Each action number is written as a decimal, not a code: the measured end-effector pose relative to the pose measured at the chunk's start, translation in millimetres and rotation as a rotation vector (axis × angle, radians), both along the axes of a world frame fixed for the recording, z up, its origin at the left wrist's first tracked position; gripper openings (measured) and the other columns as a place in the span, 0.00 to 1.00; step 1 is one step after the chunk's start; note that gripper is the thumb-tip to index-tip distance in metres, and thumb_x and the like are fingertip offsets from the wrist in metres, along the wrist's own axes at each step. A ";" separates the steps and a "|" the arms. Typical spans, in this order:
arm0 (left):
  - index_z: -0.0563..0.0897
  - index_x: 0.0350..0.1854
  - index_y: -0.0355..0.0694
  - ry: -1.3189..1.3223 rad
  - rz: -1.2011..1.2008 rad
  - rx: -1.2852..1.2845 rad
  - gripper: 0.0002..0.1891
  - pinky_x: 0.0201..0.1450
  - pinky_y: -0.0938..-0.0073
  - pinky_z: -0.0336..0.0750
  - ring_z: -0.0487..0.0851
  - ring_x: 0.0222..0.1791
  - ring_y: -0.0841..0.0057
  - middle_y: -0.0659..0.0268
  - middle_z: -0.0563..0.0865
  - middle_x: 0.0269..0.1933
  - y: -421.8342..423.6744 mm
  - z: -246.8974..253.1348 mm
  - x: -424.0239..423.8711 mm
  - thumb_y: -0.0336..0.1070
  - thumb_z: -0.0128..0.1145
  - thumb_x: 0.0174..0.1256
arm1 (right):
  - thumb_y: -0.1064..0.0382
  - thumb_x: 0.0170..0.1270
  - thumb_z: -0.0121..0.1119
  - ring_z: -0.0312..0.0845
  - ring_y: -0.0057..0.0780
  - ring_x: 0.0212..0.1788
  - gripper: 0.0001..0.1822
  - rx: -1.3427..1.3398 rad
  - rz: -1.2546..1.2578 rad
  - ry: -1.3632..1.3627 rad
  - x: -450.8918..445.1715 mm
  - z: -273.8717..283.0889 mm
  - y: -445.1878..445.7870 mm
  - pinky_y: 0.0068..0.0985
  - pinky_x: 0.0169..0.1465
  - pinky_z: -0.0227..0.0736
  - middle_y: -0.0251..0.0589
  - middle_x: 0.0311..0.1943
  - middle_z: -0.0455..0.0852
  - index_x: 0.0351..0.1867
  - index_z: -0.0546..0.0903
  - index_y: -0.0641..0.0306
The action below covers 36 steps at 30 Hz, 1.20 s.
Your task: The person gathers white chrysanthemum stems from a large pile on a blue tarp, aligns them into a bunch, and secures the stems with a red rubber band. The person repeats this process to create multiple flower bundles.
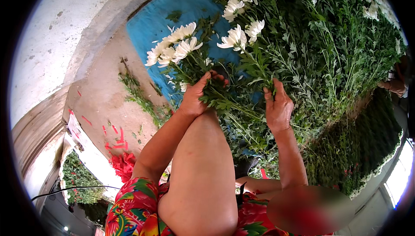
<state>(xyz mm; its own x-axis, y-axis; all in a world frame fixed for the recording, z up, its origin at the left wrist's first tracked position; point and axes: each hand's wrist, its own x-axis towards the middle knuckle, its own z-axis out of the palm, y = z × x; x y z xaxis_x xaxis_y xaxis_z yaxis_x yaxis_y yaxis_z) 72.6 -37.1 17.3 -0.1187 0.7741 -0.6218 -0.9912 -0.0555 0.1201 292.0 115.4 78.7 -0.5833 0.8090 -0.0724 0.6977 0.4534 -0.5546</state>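
A small bunch of white chrysanthemums [175, 46] is gripped by its leafy stems in my left hand [196, 95], which rests by my raised knee. The blooms point up and to the left, and the stems run down to the right. Between the thumb and fingers of my right hand [278, 106] are one or two more chrysanthemum stems [259, 59] with white flowers at the top. The two hands are apart, with loose leaves and stems below the gap between them.
A large heap of chrysanthemums [317, 51] fills the right side, on a blue sheet [155, 19]. Red strips [121, 166] lie on the floor at left, near cut greenery [139, 92]. More bundled flowers [360, 145] stand lower right. Another person's hand [392, 87] shows at far right.
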 end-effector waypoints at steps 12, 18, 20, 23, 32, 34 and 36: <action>0.78 0.54 0.37 -0.018 -0.031 0.070 0.15 0.69 0.53 0.76 0.83 0.60 0.59 0.62 0.83 0.46 -16.6 2.7 -6.5 0.46 0.56 0.82 | 0.66 0.62 0.71 0.76 0.54 0.56 0.22 0.345 -0.104 -0.040 -21.6 -12.1 43.6 0.47 0.60 0.70 0.49 0.54 0.82 0.57 0.79 0.64; 0.78 0.53 0.41 0.116 -0.056 0.069 0.13 0.65 0.56 0.78 0.82 0.59 0.59 0.64 0.82 0.46 -6.2 -1.6 -2.7 0.46 0.53 0.84 | 0.65 0.59 0.71 0.74 0.52 0.55 0.17 0.316 0.046 -0.241 15.5 -37.1 91.0 0.48 0.62 0.66 0.47 0.49 0.83 0.49 0.81 0.63; 0.78 0.53 0.38 0.072 -0.027 0.050 0.14 0.68 0.56 0.77 0.83 0.58 0.61 0.63 0.82 0.45 -5.3 -0.2 -3.3 0.44 0.55 0.83 | 0.67 0.57 0.70 0.75 0.51 0.54 0.16 0.300 0.088 -0.189 21.2 -30.9 94.2 0.45 0.60 0.67 0.46 0.48 0.84 0.46 0.81 0.64; 0.79 0.53 0.36 0.056 -0.006 0.026 0.14 0.69 0.57 0.77 0.84 0.57 0.62 0.63 0.83 0.44 -7.1 4.3 -6.4 0.44 0.56 0.83 | 0.69 0.57 0.69 0.75 0.51 0.54 0.16 0.139 0.048 -0.060 26.8 -10.3 88.1 0.45 0.60 0.67 0.46 0.49 0.84 0.47 0.80 0.65; 0.79 0.52 0.40 0.090 -0.045 0.015 0.12 0.64 0.58 0.78 0.83 0.55 0.61 0.65 0.82 0.41 5.8 5.1 -1.1 0.45 0.55 0.83 | 0.60 0.76 0.65 0.88 0.40 0.47 0.21 0.124 0.023 0.160 -6.6 34.1 84.1 0.34 0.48 0.81 0.50 0.49 0.90 0.65 0.81 0.69; 0.79 0.52 0.41 0.155 -0.073 0.012 0.12 0.61 0.59 0.78 0.83 0.56 0.59 0.65 0.83 0.42 6.5 5.8 -1.0 0.46 0.54 0.84 | 0.62 0.77 0.64 0.88 0.41 0.47 0.20 0.095 0.013 0.207 -44.1 73.0 76.5 0.33 0.48 0.82 0.52 0.50 0.89 0.64 0.81 0.71; 0.79 0.51 0.41 0.133 -0.035 0.024 0.11 0.61 0.59 0.78 0.83 0.55 0.59 0.64 0.82 0.42 1.7 1.7 -3.3 0.44 0.55 0.83 | 0.64 0.77 0.62 0.89 0.41 0.47 0.19 0.011 0.049 0.267 -72.2 88.1 60.3 0.33 0.49 0.82 0.52 0.51 0.89 0.63 0.81 0.72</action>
<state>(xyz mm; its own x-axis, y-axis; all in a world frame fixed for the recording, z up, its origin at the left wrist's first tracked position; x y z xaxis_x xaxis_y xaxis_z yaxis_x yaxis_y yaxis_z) 69.3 -35.4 19.0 -0.1712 0.7936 -0.5839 -0.9681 -0.0255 0.2492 219.8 175.6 166.8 -0.6193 0.7790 0.0980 0.5043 0.4903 -0.7109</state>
